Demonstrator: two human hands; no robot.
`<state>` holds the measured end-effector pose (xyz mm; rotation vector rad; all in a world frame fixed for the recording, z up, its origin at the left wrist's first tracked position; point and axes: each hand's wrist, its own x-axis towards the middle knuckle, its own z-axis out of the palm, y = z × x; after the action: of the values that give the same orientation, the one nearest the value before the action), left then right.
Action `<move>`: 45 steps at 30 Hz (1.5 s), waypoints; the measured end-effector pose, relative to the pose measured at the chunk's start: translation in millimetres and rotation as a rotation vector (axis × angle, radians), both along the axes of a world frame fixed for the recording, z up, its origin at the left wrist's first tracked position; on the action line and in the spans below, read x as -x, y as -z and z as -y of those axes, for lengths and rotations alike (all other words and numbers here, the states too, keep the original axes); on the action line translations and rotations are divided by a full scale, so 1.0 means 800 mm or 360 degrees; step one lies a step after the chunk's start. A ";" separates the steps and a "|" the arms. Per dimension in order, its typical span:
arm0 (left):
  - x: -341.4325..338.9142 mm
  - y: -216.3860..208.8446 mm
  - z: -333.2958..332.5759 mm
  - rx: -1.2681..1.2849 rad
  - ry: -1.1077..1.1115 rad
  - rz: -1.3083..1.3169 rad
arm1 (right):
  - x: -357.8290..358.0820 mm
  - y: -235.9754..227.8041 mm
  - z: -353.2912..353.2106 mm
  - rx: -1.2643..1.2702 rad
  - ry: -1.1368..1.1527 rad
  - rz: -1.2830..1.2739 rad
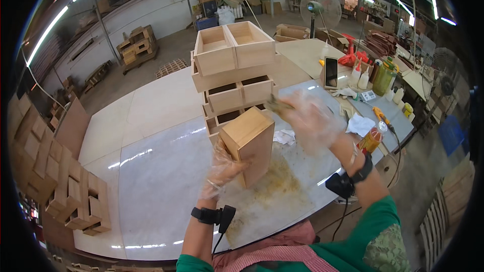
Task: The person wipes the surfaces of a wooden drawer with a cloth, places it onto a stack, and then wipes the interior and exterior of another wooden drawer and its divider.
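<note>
I observe the gloved left hand (222, 167) gripping a wooden box (256, 153) over the worktable (161, 181). The gloved right hand (315, 120), blurred, holds a small dark item (277, 105) I cannot identify

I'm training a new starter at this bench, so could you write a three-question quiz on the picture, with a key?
1. Short answer: which hand has its grip on the wooden box in the foreground?

2. True or false: the stacked wooden drawers stand farther from the person than the wooden box does.

3. Multiple choice: where does the right hand appear in relation to the wooden box?
A. To its left
B. To its right
C. Underneath it

Key:
1. The left hand.
2. True.
3. B.
</note>
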<state>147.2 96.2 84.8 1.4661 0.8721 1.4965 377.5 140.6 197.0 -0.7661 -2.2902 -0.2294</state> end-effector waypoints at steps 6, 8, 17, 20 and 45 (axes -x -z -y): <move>-0.008 0.007 -0.005 0.0003 0.0026 0.0147 | 0.034 0.036 -0.034 0.0137 0.0044 0.0125; -0.013 -0.001 -0.007 -0.0027 0.0024 -0.0047 | 0.039 0.036 0.004 0.0066 0.0083 0.0114; 0.004 0.034 -0.003 -0.0354 -0.0332 -0.0729 | 0.106 0.095 0.070 -0.0081 -0.0427 -0.0196; -0.010 0.032 -0.009 -0.0229 -0.0125 -0.0099 | 0.061 0.073 0.095 0.0151 -0.0136 -0.0291; 0.132 0.122 0.221 0.0805 -0.0421 -0.1010 | -0.031 0.278 0.039 0.0523 0.0578 0.0168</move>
<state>41.4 -80.6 -12.7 1.4773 1.7376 0.8641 402.7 109.3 -25.6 -1.3698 -2.3016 -0.0561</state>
